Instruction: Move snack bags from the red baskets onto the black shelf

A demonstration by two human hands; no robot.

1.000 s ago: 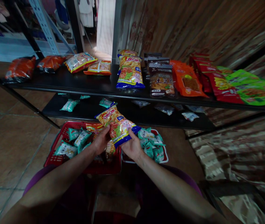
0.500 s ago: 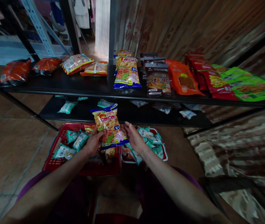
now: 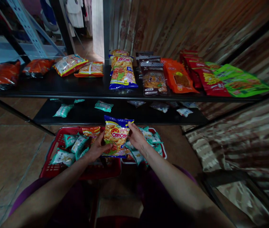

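Observation:
Both of my hands hold a yellow and blue snack bag upright above a red basket. My left hand grips its lower left edge, fingers closed on it. My right hand pinches its upper right corner. The basket holds several small teal packets and an orange bag. More teal packets fill a second red and white basket on the right.
A black upper shelf carries a matching yellow and blue bag, brown, orange, red and green bags. The lower shelf has scattered small packets. Tiled floor lies left; a patterned curtain hangs right.
The bag turned from tilted to upright and dropped slightly. My right hand let go of it, then took its upper right corner. The view shifted right.

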